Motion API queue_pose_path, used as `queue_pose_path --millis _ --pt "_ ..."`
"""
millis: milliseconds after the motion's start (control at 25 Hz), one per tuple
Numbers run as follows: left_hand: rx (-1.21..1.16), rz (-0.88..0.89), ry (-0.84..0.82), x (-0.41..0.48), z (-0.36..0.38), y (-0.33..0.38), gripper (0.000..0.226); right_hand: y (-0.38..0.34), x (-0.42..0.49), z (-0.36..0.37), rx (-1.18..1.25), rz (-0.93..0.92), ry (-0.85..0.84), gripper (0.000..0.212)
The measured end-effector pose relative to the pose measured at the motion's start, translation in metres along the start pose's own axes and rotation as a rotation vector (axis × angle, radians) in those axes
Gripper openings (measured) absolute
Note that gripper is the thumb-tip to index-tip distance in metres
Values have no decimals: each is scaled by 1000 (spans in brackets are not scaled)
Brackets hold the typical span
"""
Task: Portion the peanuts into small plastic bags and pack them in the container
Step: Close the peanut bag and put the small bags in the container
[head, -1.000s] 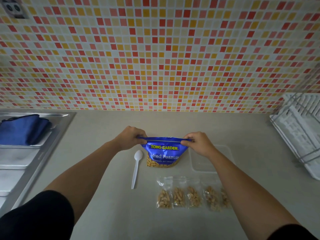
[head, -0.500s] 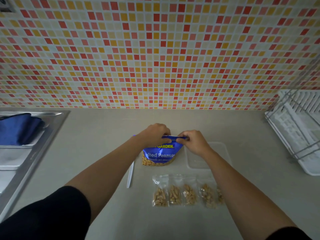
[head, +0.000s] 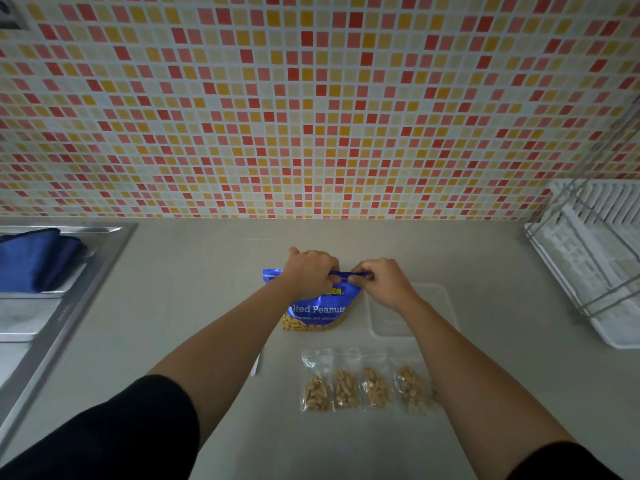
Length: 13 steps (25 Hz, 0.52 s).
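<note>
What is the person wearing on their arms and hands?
Black sleeves cover both upper arms, the left sleeve and the right sleeve. The forearms are bare. The left hand and right hand wear no gloves, and no watch, ring or bracelet shows.

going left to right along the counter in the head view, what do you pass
Folded blue cloth on the steel sink → white plastic spoon handle → blue salted-peanuts pouch → clear plastic container → white dish rack
</note>
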<state>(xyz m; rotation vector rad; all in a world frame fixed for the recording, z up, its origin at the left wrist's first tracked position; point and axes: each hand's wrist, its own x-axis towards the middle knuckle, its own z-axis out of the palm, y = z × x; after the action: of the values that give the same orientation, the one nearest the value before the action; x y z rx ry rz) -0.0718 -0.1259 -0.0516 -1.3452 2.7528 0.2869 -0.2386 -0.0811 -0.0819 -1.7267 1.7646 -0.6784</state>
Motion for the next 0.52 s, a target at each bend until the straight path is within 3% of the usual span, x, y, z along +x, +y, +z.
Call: queue_pose_path --millis 520 --pt "0 -84 -16 -37 -2 -71 24 -2 0 0 54 5 -14 10"
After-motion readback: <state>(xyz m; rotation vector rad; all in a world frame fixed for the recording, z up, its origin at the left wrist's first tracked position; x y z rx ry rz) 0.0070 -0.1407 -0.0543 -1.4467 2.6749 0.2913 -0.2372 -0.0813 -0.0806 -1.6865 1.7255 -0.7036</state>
